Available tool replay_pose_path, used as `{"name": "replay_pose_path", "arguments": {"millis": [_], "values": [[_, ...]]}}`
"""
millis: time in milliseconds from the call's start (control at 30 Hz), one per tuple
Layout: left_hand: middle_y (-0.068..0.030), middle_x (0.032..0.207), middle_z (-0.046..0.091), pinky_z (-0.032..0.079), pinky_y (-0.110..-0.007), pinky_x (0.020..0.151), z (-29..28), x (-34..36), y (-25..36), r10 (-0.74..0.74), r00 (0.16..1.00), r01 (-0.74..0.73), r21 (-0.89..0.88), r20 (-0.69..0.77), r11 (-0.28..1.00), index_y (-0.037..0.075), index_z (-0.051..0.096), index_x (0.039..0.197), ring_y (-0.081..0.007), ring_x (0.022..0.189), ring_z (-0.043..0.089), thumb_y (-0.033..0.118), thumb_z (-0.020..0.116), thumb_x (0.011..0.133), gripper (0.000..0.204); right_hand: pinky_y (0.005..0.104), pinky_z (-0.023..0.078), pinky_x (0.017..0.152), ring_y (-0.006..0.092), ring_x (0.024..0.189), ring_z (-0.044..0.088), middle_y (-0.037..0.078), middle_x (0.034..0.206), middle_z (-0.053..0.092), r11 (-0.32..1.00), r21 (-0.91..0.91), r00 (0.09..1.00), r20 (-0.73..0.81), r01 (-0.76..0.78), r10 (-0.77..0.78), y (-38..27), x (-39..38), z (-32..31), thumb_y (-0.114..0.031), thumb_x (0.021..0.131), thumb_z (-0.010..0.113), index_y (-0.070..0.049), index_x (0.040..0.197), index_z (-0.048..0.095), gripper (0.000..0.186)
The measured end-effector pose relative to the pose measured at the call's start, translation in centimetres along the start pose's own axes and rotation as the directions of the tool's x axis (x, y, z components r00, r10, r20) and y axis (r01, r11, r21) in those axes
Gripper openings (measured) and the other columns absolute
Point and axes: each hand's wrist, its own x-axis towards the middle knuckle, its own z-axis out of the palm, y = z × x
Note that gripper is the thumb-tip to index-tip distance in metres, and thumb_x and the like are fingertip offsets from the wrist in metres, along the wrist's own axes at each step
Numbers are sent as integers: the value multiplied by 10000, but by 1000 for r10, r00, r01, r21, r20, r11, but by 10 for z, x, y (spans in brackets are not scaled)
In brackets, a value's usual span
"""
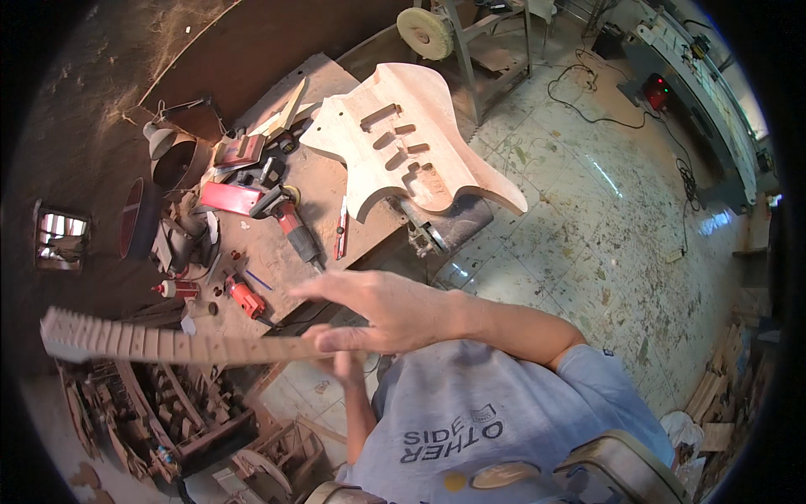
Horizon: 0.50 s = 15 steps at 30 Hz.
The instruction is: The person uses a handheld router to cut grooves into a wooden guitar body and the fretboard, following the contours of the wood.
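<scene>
A long wooden guitar neck (185,346) with dark frets stretches to the left in front of me. Its near end lies at my left hand (346,367), whose fingers close round it and are partly covered by my other hand. Over that end is my right hand (390,309), palm down, its fingers stretched leftward and its thumb apart, close to or touching the neck. Both hands are slightly blurred. Beyond them, an unpainted electric guitar body (449,139) with several routed cavities rests on a belt sander (466,225) beside the bench.
The dusty workbench (326,197) carries a red-and-black power tool (295,235), a smaller red tool (245,296), a red straight tool (341,227) and a desk lamp (159,141). Wood pieces (185,399) are stacked lower left. A buffing wheel (424,34) stands behind; cables (684,181) cross the floor.
</scene>
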Motion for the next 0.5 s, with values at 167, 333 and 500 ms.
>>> {"name": "replay_pose_path", "arguments": {"millis": [167,333,500], "values": [[-41,902,660,542,-361,741,89,-42,20,-275,834,122,326,479,937,29,652,977,-177,851,656,67,743,766,233,458,511,1074,359,1250,644,263,1342,615,984,21,972,-160,177,-172,-33,4,-46,-517,954,734,-44,1563,375,851],[-241,1137,576,509,-459,907,160,-15,30,37,244,-349,53,969,936,-21,629,1148,-381,1073,605,427,761,856,551,189,514,549,58,650,627,6,896,627,978,195,819,-571,75,51,-58,-28,-93,-186,970,697,-42,1540,417,651],[-243,1659,275,73,-687,1240,205,84,38,195,504,-809,381,841,448,34,576,1456,-453,1572,165,650,558,982,778,200,390,426,28,492,498,19,798,605,984,34,482,-869,-175,116,-81,-88,-117,-233,922,754,28,1423,523,610]]}}
